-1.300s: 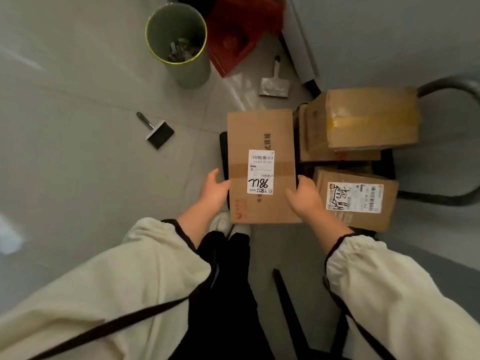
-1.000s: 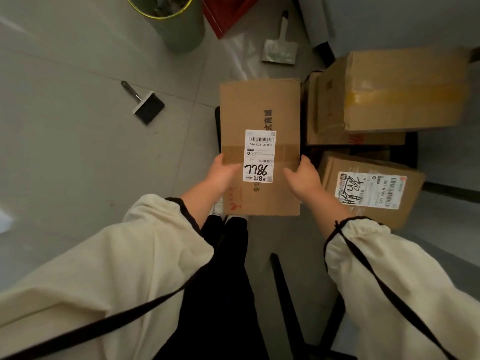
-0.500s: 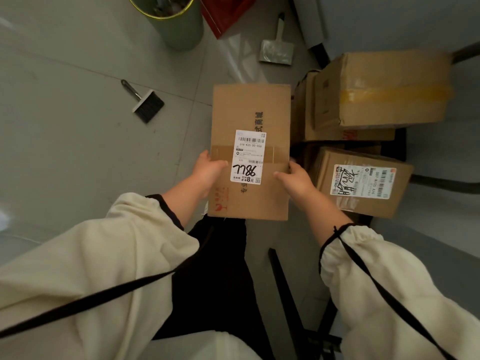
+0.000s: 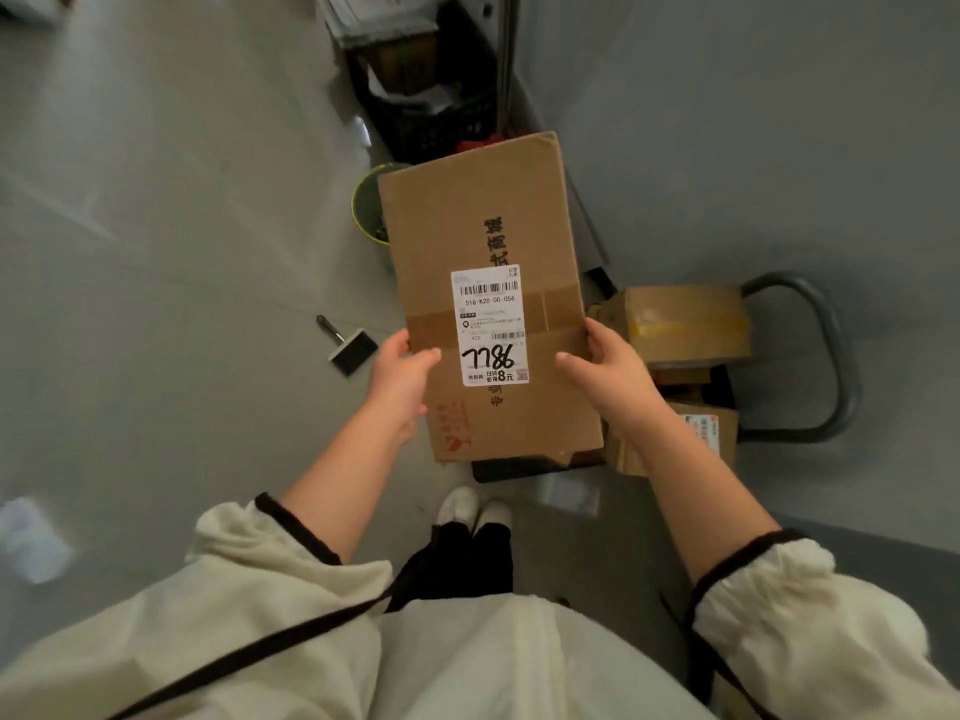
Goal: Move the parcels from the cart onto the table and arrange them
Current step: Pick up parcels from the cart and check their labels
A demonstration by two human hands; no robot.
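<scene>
Right, head view only. The box point(image 4: 488, 304) is up off the cart point(image 4: 842, 366), held flat in the air at centre frame. Its long axis runs 6 to 12 o'clock, label point(image 4: 491, 324) face up. The left hand point(image 4: 402, 381) clamps the box's 9 o'clock edge, thumb over the top face. The right hand point(image 4: 610, 376) clamps the 3 o'clock edge the same way. Fingers underneath are hidden, so can't tell how far they reach. Hands are apart w/ the box between them, both on the near half, i.e. the far half sticks out w/o support.

The cart sits at 3 o'clock of the box. It carries a taped box point(image 4: 685, 324) and a lower box point(image 4: 719, 433), the latter partly behind the right forearm. On the floor point(image 4: 156, 252) a brush point(image 4: 350, 345) lies at 9 o'clock of the left hand. A bin point(image 4: 366, 205) at 11 o'clock is part-hidden by the box's far corner. Shoes point(image 4: 472, 506) at 6 o'clock. No table I can pick out.

Handling, my guess: the cardboard is stiff and dry, not slippery. It's held level by two hands w/o visible strain, so prob. light to medium. The near 5 o'clock corner looks nicked, so don't pinch there. Best hold is on opposite long edges approx. mid-length, fingers under. The present grip is rear-biased and the far end could dip.
</scene>
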